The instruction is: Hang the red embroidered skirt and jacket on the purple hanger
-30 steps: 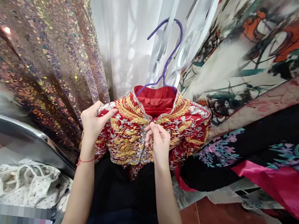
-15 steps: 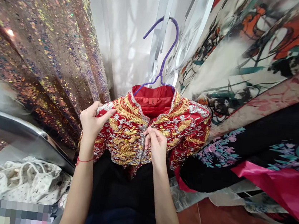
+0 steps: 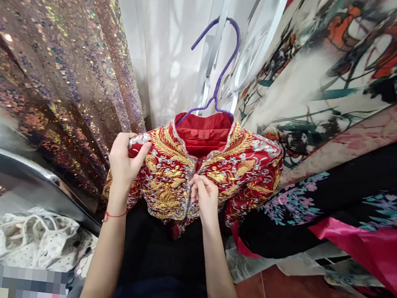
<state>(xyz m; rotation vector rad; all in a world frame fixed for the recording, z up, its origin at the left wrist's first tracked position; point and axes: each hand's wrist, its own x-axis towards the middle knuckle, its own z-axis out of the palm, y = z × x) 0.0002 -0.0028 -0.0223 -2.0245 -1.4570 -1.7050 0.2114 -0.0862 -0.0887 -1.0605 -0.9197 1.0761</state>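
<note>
Holding the red jacket (image 3: 169, 184) by its shoulder on the left, my left grip (image 3: 125, 160) is narrow, thumb lying on the silver embroidery and fingers curled behind the cloth. My right grip (image 3: 203, 192) closes in a small pinch at the jacket's front opening, just below the collar; I cannot tell whether a fastener or only the cloth edge sits between my fingertips. The jacket hangs in the middle of the scene, facing me, on a purple hanger (image 3: 224, 75) whose hook crosses a white frame (image 3: 209, 54) on the far side. Inside the collar, a small red label (image 3: 203, 134) shows an S. A red cord (image 3: 115, 215) circles my left wrist. Sequined fabric (image 3: 69, 57) drapes on the far left, and a spotted white cloth (image 3: 35, 240) lies crumpled on the near left. To the right hang a painted-pattern fabric (image 3: 308, 94) and a black flowered fabric (image 3: 345, 185), with bright pink cloth (image 3: 362, 249) nearer me.
</note>
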